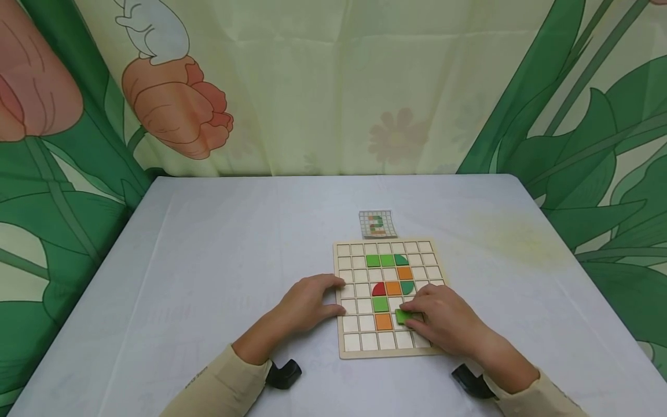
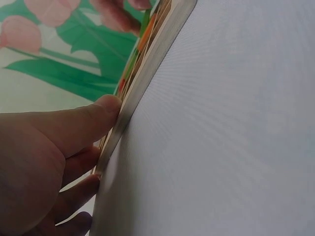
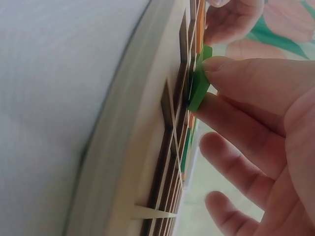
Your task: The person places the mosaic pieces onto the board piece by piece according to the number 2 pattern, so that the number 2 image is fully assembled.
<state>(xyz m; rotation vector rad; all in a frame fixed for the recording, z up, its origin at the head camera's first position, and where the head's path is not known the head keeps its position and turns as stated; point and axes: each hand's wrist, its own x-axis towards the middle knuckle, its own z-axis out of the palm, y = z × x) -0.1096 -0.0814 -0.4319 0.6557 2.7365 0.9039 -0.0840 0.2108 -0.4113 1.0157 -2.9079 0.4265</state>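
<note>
A wooden grid board (image 1: 342, 341) lies flat on the table. My left hand (image 1: 307, 304) rests against its left edge, thumb and fingers spread apart and touching the rim. Between thumb and index finger, my right hand (image 1: 443, 318) pinches a green square tile (image 3: 201, 81), tilted over a cell in the board's lower middle. The right hand's other fingers hang over the board's right side. Seated in the grid are green square tiles (image 1: 380, 304), orange square tiles (image 1: 384, 322), a red rounded tile (image 1: 378, 289) and dark green rounded tiles (image 1: 400, 259).
Just beyond the board's far edge lies a small card (image 1: 377, 224) printed with a coloured grid pattern. A white cloth covers the table (image 1: 234, 243). Behind it hangs a curtain (image 1: 312, 87) with printed flowers and leaves. Black devices (image 1: 283, 375) sit at both wrists.
</note>
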